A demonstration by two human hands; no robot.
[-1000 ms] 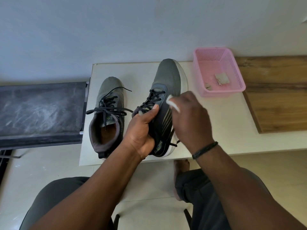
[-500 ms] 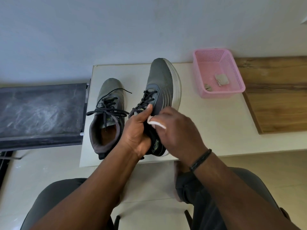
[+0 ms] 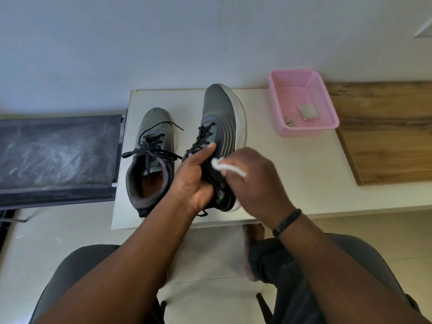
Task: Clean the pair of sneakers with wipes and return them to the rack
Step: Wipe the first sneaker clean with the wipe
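Sneaker (image 3: 219, 127) in L hand (image 3: 195, 181), wipe (image 3: 224, 167) in R hand (image 3: 259, 183)

Sneakers (image 3: 219, 118): matt grey woven mesh uppers, black cord laces, smooth white foam-like midsole. Wipe (image 3: 228, 168): soft white cloth or paper. Basket (image 3: 327, 108): pink perforated plastic, slightly glossy. Tabletop (image 3: 292, 164): smooth cream surface, low sheen. Board (image 3: 385, 136): wood grain, matt. Rack shelf (image 3: 58, 155): dark, scuffed, chalky streaks.

Left hand (image 3: 195, 181) grips sneaker (image 3: 221, 127); right hand (image 3: 257, 183) presses wipe (image 3: 224, 166).
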